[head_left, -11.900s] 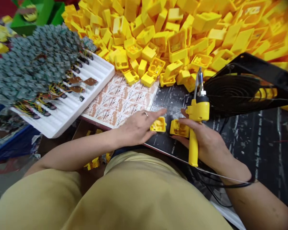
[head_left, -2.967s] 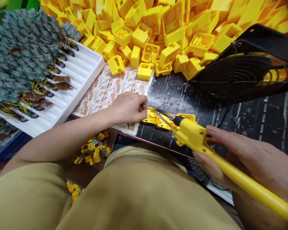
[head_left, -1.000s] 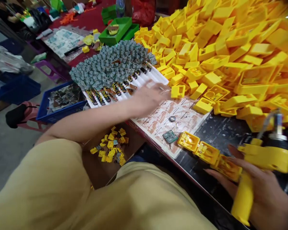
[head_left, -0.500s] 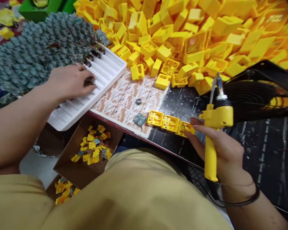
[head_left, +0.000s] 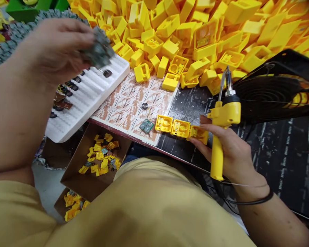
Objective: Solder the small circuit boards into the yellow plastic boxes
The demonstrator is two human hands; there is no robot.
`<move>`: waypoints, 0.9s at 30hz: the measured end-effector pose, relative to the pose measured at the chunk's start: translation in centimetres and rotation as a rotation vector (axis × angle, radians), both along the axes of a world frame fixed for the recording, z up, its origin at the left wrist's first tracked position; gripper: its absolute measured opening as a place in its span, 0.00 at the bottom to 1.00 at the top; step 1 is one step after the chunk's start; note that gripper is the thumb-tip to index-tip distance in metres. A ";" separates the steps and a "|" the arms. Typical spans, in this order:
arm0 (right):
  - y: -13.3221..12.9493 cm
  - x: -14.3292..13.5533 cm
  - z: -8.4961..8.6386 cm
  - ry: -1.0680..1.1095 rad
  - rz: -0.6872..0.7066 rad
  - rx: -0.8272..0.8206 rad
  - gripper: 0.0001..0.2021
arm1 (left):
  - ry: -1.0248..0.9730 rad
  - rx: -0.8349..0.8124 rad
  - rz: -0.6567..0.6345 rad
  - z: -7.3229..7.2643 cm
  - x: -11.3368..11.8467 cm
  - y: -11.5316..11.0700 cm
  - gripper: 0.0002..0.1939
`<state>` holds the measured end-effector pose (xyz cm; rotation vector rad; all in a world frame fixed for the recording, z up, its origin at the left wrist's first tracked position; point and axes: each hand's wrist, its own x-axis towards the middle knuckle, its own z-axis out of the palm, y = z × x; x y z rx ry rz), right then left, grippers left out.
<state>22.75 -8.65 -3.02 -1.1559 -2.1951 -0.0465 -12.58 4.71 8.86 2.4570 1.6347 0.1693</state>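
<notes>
My left hand (head_left: 51,48), raised over the white foam tray (head_left: 92,99) and blurred by motion, grips a bunch of circuit boards (head_left: 99,49); a small black round part dangles from them on wires. My right hand (head_left: 231,147) holds a yellow soldering gun (head_left: 226,111), its metal tip pointing up and away. Thumb and fingertips of that hand also reach around the last of three open yellow plastic cases (head_left: 180,128) in a row. Left of the row lies a green circuit board (head_left: 146,126), with a small round speaker (head_left: 144,106) behind it.
A big heap of yellow cases (head_left: 167,27) fills the back. Many circuit boards (head_left: 5,49) are piled behind the tray at left. A black fan (head_left: 267,99) stands at right. Below the table edge, a cardboard box (head_left: 77,178) contains yellow and green pieces.
My left hand has lifted from the foam tray with a bunch of circuit boards in it. My right hand stays at the last case with the soldering gun; the view has shifted slightly.
</notes>
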 end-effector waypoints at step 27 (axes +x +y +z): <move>-1.6 1.1 3.5 0.086 -0.047 0.117 0.05 | 0.005 0.100 -0.268 -8.9 14.2 -1.2 0.09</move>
